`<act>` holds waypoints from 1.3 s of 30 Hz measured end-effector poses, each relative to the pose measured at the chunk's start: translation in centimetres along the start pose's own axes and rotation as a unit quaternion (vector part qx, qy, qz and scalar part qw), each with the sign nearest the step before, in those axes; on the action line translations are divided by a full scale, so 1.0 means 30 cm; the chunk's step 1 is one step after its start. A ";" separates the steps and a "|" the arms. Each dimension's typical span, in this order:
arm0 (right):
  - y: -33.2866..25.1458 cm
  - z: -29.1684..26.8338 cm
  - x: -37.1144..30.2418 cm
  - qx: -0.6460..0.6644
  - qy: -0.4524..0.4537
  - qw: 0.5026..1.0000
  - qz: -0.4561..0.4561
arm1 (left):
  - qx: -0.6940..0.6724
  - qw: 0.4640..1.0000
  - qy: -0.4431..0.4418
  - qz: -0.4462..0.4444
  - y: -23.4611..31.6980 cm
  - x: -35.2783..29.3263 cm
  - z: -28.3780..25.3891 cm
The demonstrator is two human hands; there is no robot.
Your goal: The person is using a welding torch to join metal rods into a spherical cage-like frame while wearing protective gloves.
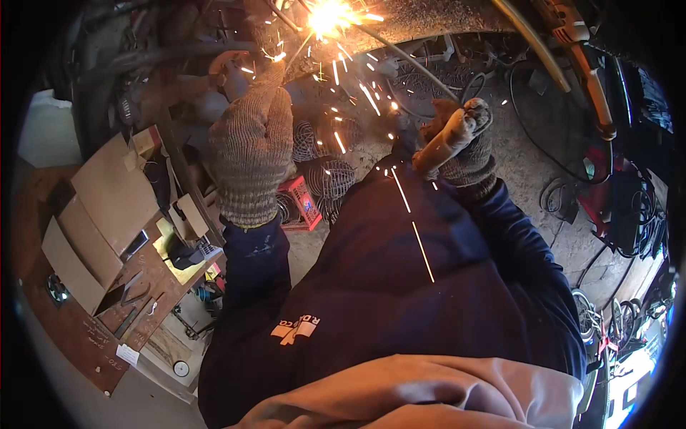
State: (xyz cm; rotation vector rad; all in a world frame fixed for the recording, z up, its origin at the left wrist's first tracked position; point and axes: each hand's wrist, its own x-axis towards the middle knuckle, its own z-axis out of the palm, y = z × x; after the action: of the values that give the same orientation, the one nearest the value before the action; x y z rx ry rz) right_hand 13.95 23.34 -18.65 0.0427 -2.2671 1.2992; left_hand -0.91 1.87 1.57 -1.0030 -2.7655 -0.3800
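My right hand (471,132), in a grey knitted glove, is closed around the tan handle of a welding handpiece (443,143). From it a long thin grey rod (407,61) slants up and left to a glaring arc at the top, which hides the joint. My left hand (254,146), gloved too, is raised beside the glare with its fingers pressed together. A thin metal rod (299,58) runs from its fingertips toward the light. Sparks fly down between my hands and across my dark sleeves and front.
At left stands a brown workbench (78,336) with opened cardboard boxes (114,193). Round wire coils (332,179) and a red frame (304,204) sit below my left hand. A tool with an orange-brown handle (597,100) hangs upper right, near loose black cables (529,143).
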 end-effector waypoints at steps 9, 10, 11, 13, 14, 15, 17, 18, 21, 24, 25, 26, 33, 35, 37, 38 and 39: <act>-0.085 -0.082 0.058 0.215 -0.109 0.935 0.259 | 0.013 1.000 -0.006 0.011 0.014 0.017 -0.014; -0.113 -0.108 0.096 0.168 -0.151 0.944 0.240 | 0.020 1.000 -0.003 0.012 0.014 0.017 -0.014; -0.101 -0.095 0.076 0.165 -0.134 0.944 0.251 | 0.018 1.000 -0.008 0.009 0.014 0.018 -0.016; -0.080 -0.060 0.037 0.160 -0.100 0.943 0.273 | 0.015 1.000 -0.019 0.003 0.015 0.018 -0.023; -0.078 -0.059 0.039 0.179 -0.110 0.938 0.274 | 0.010 1.000 -0.020 0.001 0.015 0.019 -0.025; -0.077 -0.059 0.043 0.198 -0.119 0.933 0.275 | 0.005 1.000 -0.021 -0.002 0.014 0.019 -0.025; -0.069 -0.054 0.041 0.232 -0.123 0.922 0.286 | -0.006 1.000 -0.022 0.000 0.011 0.021 -0.024; -0.051 -0.042 0.019 0.247 -0.118 0.915 0.296 | -0.010 1.000 -0.021 0.004 0.007 0.021 -0.025; -0.082 -0.058 0.042 0.221 -0.111 0.927 0.283 | -0.014 1.000 -0.022 0.002 0.004 0.016 -0.020; -0.085 -0.059 0.051 0.178 -0.112 0.942 0.263 | -0.003 1.000 -0.012 0.023 -0.005 0.015 -0.011; -0.087 -0.063 0.060 0.185 -0.124 0.938 0.268 | 0.002 0.999 -0.008 0.035 -0.010 0.016 -0.008; -0.091 -0.068 0.069 0.192 -0.136 0.933 0.273 | 0.118 0.986 -0.023 0.115 -0.023 0.008 -0.020; -0.108 -0.083 0.119 0.021 -0.125 0.989 0.075 | 0.035 0.999 -0.032 -0.023 -0.072 -0.044 0.019; -0.108 -0.090 0.118 0.002 -0.136 0.989 0.052 | -0.016 0.996 -0.055 -0.070 -0.001 0.000 -0.014; -0.104 -0.090 0.100 -0.093 -0.189 0.977 0.042 | 0.377 0.911 -0.111 0.124 -0.116 -0.103 0.006; -0.099 -0.084 0.080 -0.140 -0.215 0.966 0.036 | 0.436 0.879 -0.123 0.151 -0.141 -0.129 0.005; -0.087 -0.076 0.054 -0.188 -0.241 0.952 0.032 | 0.244 0.962 -0.115 0.041 -0.063 -0.071 -0.019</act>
State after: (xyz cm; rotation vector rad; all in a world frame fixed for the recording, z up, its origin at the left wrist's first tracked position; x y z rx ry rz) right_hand 14.22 24.15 -14.93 0.1695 -2.9217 0.9343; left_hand -0.46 -0.98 1.24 -1.0728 -2.7805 0.4406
